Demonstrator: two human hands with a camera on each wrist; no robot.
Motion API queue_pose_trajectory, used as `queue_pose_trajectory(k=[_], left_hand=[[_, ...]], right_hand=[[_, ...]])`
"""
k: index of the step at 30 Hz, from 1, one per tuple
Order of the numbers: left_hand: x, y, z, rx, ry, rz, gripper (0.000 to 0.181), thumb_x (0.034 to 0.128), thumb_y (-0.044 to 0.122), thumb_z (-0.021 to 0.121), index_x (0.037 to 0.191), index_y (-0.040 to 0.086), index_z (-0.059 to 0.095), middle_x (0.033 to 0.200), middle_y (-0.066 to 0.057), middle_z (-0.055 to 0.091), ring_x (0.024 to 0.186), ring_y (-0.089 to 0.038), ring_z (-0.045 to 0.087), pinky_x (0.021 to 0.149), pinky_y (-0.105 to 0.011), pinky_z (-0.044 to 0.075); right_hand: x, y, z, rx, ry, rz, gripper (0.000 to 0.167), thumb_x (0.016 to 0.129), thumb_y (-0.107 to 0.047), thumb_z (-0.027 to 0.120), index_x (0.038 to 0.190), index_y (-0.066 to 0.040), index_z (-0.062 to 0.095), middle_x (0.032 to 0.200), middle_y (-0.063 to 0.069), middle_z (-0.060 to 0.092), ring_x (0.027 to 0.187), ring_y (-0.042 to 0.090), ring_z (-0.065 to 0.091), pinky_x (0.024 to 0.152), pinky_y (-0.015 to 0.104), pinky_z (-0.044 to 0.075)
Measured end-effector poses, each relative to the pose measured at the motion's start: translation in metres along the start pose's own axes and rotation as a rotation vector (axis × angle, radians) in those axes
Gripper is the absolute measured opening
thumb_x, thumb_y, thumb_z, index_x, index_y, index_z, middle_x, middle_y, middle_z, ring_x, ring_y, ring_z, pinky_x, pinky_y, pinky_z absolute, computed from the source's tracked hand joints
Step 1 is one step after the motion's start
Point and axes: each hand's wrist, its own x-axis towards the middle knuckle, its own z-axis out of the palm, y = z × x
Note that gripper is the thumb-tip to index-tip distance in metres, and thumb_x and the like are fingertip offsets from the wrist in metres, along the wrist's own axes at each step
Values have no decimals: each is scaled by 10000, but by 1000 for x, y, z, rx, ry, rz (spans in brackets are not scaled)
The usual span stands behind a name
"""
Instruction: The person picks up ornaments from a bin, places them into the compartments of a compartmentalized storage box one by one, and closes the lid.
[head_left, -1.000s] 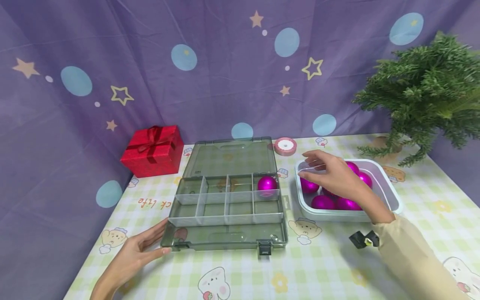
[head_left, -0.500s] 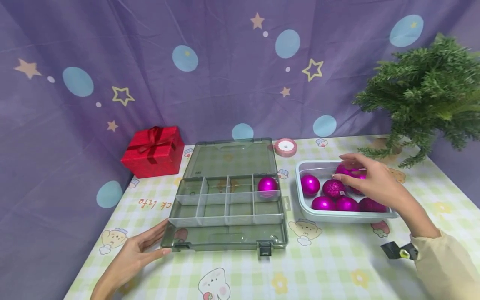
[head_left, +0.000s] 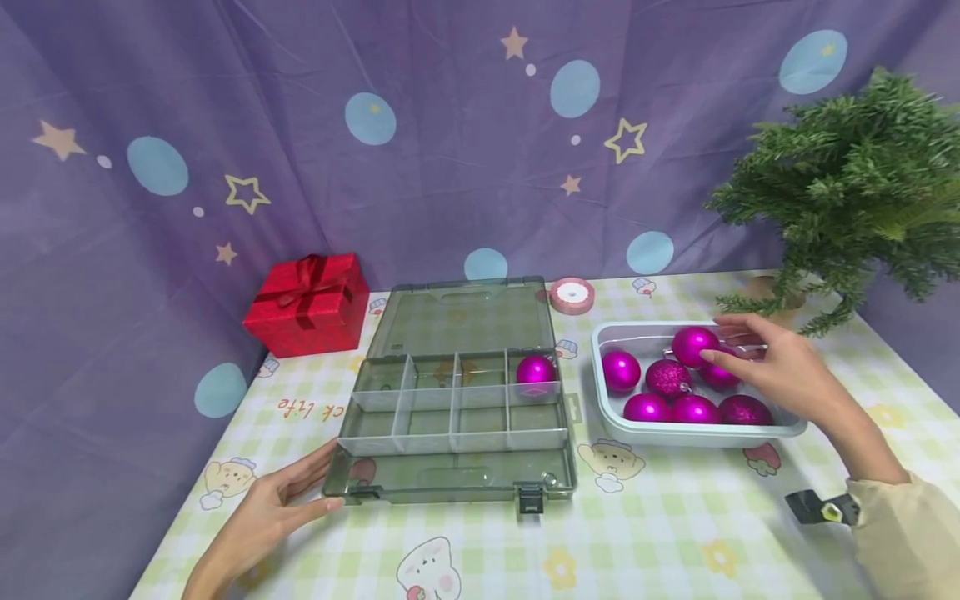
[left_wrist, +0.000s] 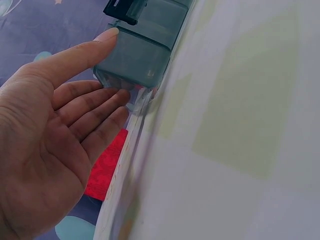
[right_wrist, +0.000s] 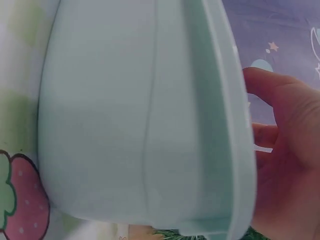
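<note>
My left hand (head_left: pixel 273 500) rests at the near left corner of a translucent grey-green compartment box (head_left: pixel 450 492), its fingers fairly straight along the side and the thumb at the front. In the left wrist view, the same hand (left_wrist: pixel 65 120) touches the box's end (left_wrist: pixel 135 62). The box lies with its lid raised back; one shiny magenta bauble (head_left: pixel 536 372) sits in its far right compartment. My right hand (head_left: pixel 787 367) hovers over the right side of a pale blue tub (head_left: pixel 697 435), thumb and fingers spread around a magenta bauble (head_left: pixel 718 372), which the hand partly covers. Several more baubles (head_left: pixel 669 377) lie there.
A red gift box (head_left: pixel 307 304) stands back left. Behind the compartment box lies a pink ribbon spool (head_left: pixel 572 296). A small artificial tree (head_left: pixel 862 183) leans over the back right corner. The table has a green checked cloth (head_left: pixel 637 533); a purple curtain (head_left: pixel 450 183) hangs behind.
My right hand has moved rightward across the tub from its left part to its right side, uncovering the baubles at the left and middle. The left hand has stayed at the box corner.
</note>
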Motion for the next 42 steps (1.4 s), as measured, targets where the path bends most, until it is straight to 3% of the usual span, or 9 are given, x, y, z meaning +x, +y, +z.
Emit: queue_pose_trajectory(k=[2,5,11,16,19,26,31,38,42], left_hand=[[0,0,0,0,1,-15,755,928,253,809,1556,31,453,1538,-183,473,1349,-263,489,966,-187,507],[0,-1,1,4,1,-26,767,926,266,811,1557,25,448,1538,-185,472,1353,-251,497,973,-187,502],[0,-2,1,1,9,-25,772,917,265,819,1552,18,455,1531,-179,483,1312,-105,509,969,-185,503],[0,-2,0,-13,3,-4,740,933,220,805,1553,18,453,1528,-207,479,1348,-252,486,964,-190,510],[0,-1,0,-27,3,-7,735,931,210,806,1553,28,459,1528,-207,481,1353,-294,470,964,-190,510],[-1,-2,1,-23,5,9,725,929,199,808,1548,32,469,1517,-204,496,1284,-25,508,967,-188,508],[-1,-2,1,-17,9,9,724,930,198,807,1547,28,470,1516,-207,497,1317,-148,508,969,-187,507],[-1,-2,1,-26,8,13,720,933,193,804,1546,22,469,1512,-212,500,1256,27,510,971,-181,501],[-1,-2,1,-18,12,16,719,930,197,807,1545,29,474,1508,-205,508,1284,-49,522,974,-181,500]], right_hand=[[1,2,2,-6,7,-8,563,970,-262,771,1401,36,564,1239,324,657,1093,529,643,860,474,589],[2,4,7,-17,14,-28,552,958,-233,783,1374,60,570,1206,333,665,1055,515,665,831,445,603],[6,5,13,-47,5,-27,580,942,-237,799,1367,76,557,1183,344,666,1037,510,676,891,626,512],[11,6,17,-25,-22,-21,600,953,-236,788,1376,100,529,1212,369,639,1075,544,647,891,665,532],[13,6,18,-24,-29,-15,614,950,-245,791,1380,105,526,1219,369,636,1080,544,643,905,665,526],[16,4,21,-58,-26,-20,621,928,-244,812,1367,101,540,1192,355,648,1055,527,656,885,666,530],[17,5,23,-88,-16,-46,586,912,-228,822,1335,87,568,1145,328,667,1017,505,668,855,663,533],[18,3,24,-80,-1,-72,554,909,-208,827,1316,83,588,1128,316,680,1003,498,679,851,659,540],[18,-3,20,-60,-8,-70,572,922,-230,818,1341,78,579,1156,322,679,1027,503,675,869,664,535]])
